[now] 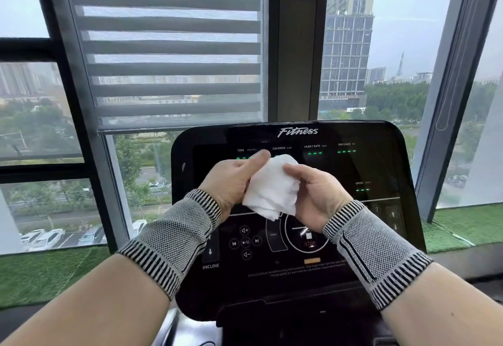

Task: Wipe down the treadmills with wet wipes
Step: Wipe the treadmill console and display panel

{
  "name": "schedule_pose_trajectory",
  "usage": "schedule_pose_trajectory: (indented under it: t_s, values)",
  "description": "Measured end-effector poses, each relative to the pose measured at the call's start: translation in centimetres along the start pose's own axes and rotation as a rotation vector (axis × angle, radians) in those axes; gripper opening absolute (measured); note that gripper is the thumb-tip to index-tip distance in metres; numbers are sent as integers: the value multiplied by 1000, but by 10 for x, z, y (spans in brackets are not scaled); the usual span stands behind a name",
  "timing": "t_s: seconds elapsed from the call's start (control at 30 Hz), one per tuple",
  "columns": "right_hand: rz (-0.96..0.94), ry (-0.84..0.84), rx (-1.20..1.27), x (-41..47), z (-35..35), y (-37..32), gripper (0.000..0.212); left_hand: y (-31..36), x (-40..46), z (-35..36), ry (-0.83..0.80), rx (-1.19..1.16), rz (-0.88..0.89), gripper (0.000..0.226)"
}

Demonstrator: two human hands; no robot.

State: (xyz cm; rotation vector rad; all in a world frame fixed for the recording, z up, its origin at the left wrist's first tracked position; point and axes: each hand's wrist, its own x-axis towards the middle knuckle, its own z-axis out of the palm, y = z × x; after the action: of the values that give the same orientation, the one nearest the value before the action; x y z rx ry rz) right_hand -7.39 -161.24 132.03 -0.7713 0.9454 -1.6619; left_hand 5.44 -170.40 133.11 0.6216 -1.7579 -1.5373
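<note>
Both hands [275,185] gripping wet wipe [269,189] (crumpled), before treadmill console [353,171]

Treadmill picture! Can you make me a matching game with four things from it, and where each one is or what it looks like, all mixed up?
Things:
1. wet wipe
2. treadmill console
3. window blind
4. green turf strip

Descriptions:
A. striped, hanging in the window behind the console
B. white and crumpled, held by the left hand and the right hand
C. lying along the bottom of the windows
D. black, with small green lights and the word Fitness

Pairs: 1-B, 2-D, 3-A, 4-C
</note>
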Motion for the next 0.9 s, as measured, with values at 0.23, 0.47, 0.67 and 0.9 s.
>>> schedule_pose_trajectory:
  t_s: [0.23,0.47,0.67,0.9]
  values:
    - [-94,188,-50,7,6,2,30,-12,-1,-2,6,-30,12,12]
    - [-816,464,-902,8,-1,9,16,-9,1,-4,42,-6,8,10]
    - [-601,277,-1216,14,-4,16,19,-13,5,-6,7,238,150,9]
    - [-602,449,-858,22,-1,7,16,-10,0,3,102,202,99,12]
